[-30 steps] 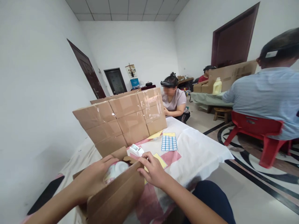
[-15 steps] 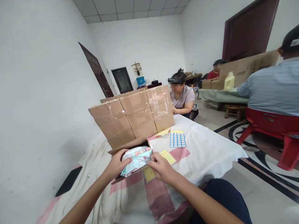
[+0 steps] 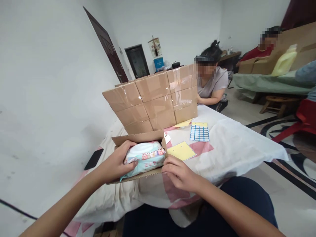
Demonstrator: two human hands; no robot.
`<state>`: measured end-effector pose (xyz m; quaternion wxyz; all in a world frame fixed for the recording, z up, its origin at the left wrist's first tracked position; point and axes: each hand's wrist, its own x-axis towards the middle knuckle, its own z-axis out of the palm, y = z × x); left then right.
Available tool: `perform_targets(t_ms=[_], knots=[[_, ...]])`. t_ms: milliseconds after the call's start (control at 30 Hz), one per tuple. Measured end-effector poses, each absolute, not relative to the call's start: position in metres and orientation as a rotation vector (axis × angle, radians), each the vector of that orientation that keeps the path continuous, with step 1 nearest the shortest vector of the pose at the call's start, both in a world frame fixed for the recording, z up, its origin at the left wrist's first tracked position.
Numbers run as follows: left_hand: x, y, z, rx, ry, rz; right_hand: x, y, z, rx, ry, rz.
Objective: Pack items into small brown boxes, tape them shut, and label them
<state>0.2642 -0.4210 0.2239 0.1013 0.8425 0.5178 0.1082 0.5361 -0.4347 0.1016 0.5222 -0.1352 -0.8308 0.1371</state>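
Note:
A mint-green pack of wet wipes (image 3: 146,158) with a white lid lies in the mouth of an open cardboard box (image 3: 138,135) in front of me. My left hand (image 3: 124,160) grips the pack's left end, thumb on the near side and fingers over the top. At the right corner of the box, my right hand (image 3: 176,171) has its fingers curled and pinched on the cardboard edge. The left part of the box is partly hidden behind my left hand. Just right of the box lies a yellow card (image 3: 181,150).
Taped cardboard cartons (image 3: 158,98) form a wall across the table (image 3: 229,141). A sheet of blue-bordered labels (image 3: 199,132) lies to its right. A black flat object (image 3: 93,159) is at the left edge. A person (image 3: 212,82) crouches beyond the table.
The view has shifted, so the table sits further right. The box has turned more level and the wipes pack shows more of its top. My right hand has moved to the box's corner.

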Motion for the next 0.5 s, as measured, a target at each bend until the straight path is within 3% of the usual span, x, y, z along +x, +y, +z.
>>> perform_targets(t_ms=[333,500], knots=[[0.249,-0.467,0.229,2.556,1.638,0.234,0.519,-0.45,0.101,-0.218,-2.076,0.378],[0.245,-0.479,0.232,2.3,1.744,0.037,0.515,-0.453,0.096,-0.195,-2.041,0.41]])
